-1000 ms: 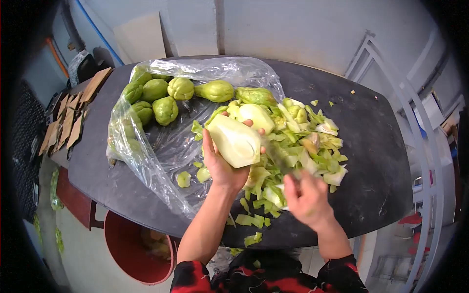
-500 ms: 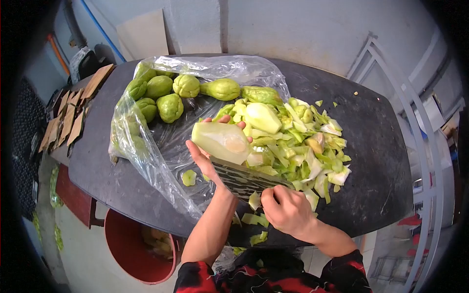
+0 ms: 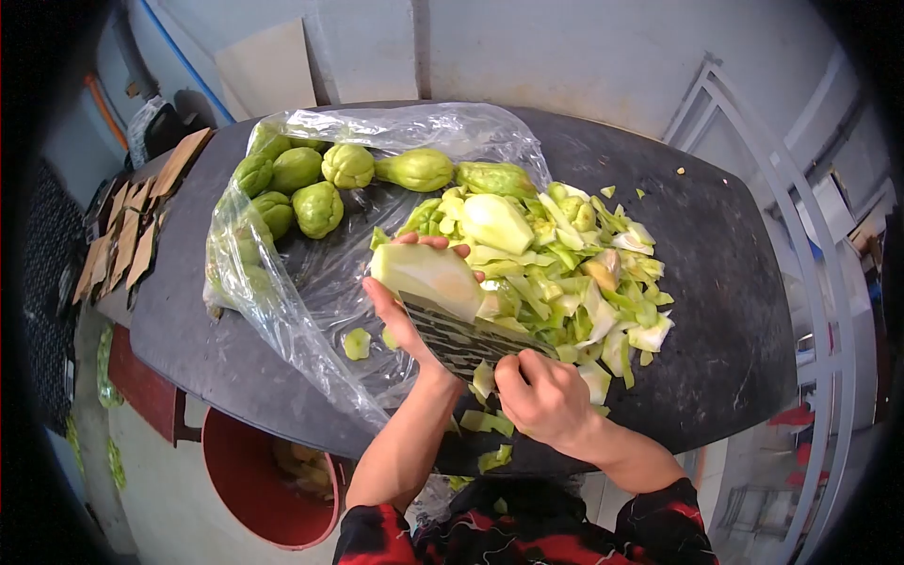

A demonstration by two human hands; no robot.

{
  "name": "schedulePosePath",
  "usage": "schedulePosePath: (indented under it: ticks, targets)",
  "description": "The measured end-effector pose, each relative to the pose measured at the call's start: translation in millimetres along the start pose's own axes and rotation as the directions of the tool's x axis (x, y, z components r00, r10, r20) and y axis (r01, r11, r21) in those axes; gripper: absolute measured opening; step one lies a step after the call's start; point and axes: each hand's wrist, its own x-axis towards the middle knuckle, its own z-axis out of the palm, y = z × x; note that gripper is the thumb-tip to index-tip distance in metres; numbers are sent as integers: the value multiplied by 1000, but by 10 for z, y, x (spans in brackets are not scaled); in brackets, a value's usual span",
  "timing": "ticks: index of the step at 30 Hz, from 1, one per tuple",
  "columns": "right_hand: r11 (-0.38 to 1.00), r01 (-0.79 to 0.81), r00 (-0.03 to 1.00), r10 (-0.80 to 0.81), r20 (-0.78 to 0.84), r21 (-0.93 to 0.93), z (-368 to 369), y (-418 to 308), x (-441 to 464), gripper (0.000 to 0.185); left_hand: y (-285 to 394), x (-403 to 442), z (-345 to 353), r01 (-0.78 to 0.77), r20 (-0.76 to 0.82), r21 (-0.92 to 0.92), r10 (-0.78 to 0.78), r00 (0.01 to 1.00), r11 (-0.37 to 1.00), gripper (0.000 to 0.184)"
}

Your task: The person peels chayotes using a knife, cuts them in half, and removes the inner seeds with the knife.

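Note:
My left hand [image 3: 400, 325] is wrapped round a pale peeled chayote [image 3: 424, 273], with the fingertips showing past its far side. My right hand [image 3: 546, 400] is closed at the near end of a broad cleaver [image 3: 461, 341], whose handle is mostly hidden by the fist. The patterned blade lies along the chayote's lower edge, next to my left palm. A small piece of peel [image 3: 483, 379] hangs by the blade near my right fingers. Beyond the hands, another peeled chayote [image 3: 497, 224] rests on a heap of green peelings [image 3: 565, 282].
Several unpeeled chayotes [image 3: 317, 209] lie in and around a clear plastic bag [image 3: 306, 325] on the dark table [image 3: 720, 311]. A red bucket [image 3: 221, 480] stands on the floor below the near left edge. Loose peel scraps [image 3: 487, 421] lie near my wrists.
The chayote has rolled slightly in my left hand, so its flat face shows at a steeper angle. The cleaver stays against it, and the view has shifted a little.

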Motion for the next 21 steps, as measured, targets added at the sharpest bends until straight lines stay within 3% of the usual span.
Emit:
schedulePosePath:
  ticks: [4, 11, 14, 21]
  targets:
    - [999, -32, 999, 32, 0, -14, 16, 14, 34, 15, -125, -102, 29, 81, 35, -68, -78, 996, 994, 65]
    - [998, -54, 998, 54, -24, 13, 58, -3, 25, 17, -173, -141, 53, 47, -19, 39, -46, 999, 998, 65]
    - [997, -78, 997, 78, -9, -9, 58, -19, 36, 19, -169, -140, 33, 129, 26, -79, -127, 992, 989, 64]
    - [995, -101, 995, 101, -23, -9, 95, 11, 48, 21, -242, -174, 15, 161, -3, -26, -161, 987, 987, 62]
